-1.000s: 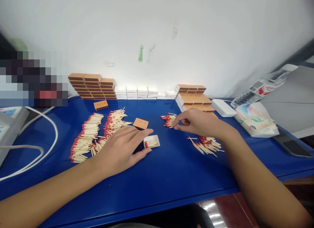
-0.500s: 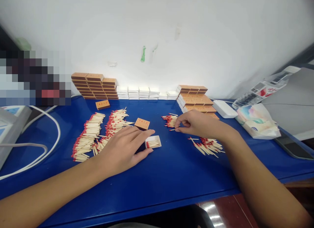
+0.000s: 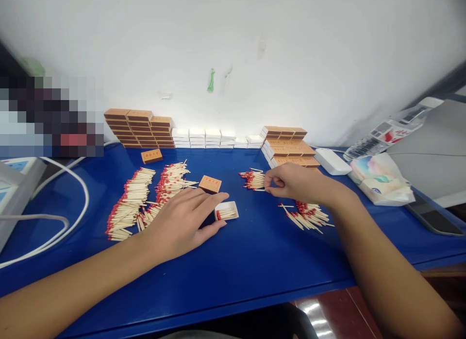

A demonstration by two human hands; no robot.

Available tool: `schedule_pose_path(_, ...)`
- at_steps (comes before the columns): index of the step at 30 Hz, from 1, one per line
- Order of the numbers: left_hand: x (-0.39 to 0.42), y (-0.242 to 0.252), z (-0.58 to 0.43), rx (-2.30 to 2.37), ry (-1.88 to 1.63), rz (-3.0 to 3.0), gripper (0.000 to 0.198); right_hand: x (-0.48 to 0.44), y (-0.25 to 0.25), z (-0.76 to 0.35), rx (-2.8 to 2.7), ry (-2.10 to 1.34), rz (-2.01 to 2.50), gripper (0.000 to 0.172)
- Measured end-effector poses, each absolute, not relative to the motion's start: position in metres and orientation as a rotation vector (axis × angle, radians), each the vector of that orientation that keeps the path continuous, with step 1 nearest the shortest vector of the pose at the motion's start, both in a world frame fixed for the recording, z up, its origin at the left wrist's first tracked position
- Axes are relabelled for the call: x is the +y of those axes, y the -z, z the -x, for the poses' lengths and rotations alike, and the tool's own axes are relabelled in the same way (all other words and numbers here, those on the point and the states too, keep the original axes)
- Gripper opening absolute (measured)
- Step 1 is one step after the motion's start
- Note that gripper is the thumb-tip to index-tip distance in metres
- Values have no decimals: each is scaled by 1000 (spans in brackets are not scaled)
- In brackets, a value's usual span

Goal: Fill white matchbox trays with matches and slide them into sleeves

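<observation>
My left hand (image 3: 191, 217) lies open on the table, thumb and index finger spread at the left end of a small white matchbox tray (image 3: 233, 207). Several red-tipped matches (image 3: 227, 213) lie in that tray. Thumb and fingertips of my right hand (image 3: 282, 180) are pinched at the right edge of a small match pile (image 3: 254, 178), on the end of a matchstick (image 3: 259, 190) at its near side. An orange matchbox sleeve (image 3: 210, 184) sits just behind the tray. Nearer my right wrist is another loose heap of matches (image 3: 309, 216).
Two long rows of matches (image 3: 131, 203) lie at left, partly behind my left hand. Along the wall stand stacked orange matchboxes (image 3: 138, 127), white trays (image 3: 206, 137) and more orange boxes (image 3: 291, 147). At right are a white block (image 3: 333, 161), a tissue pack (image 3: 382, 178) and a phone (image 3: 435, 218).
My right hand has shifted slightly right and away from me, bringing the pinched matchstick up against the small pile. My left hand and the tray have stayed put.
</observation>
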State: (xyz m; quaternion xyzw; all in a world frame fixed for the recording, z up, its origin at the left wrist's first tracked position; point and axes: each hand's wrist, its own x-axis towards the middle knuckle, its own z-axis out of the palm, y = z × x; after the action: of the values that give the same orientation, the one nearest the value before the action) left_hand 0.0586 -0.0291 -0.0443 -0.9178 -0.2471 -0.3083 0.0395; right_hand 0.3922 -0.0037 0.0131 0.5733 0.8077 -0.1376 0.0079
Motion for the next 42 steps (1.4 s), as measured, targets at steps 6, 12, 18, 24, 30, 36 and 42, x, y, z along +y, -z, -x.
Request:
schedule_pose_path(6,-29,44,-59,-764,935,2817,38,-3,-17,-390,2525,357,-1811,10)
schedule_pose_path(12,-29,45,-58,-769,936,2807,38,-4,-20,-385,2512,357,-1823,16)
schedule_pose_path(18,-30,45,-58,-768,937,2807,38,-4,-20,-386,2521,392,-1816,16)
schedule_pose_path(24,-29,44,-58,-776,934,2818,37,-4,-20,-386,2508,465,-1804,17)
schedule_pose_path(30,-28,44,-59,-769,942,2815,35,-5,-17,-385,2546,497,-1744,19)
schedule_pose_path(36,-29,44,-58,-782,925,2824,38,-13,-19,-374,2613,515,-1685,25)
schedule_pose_path(42,-29,45,-58,-812,935,2818,39,-26,-17,-350,2836,414,-1605,25)
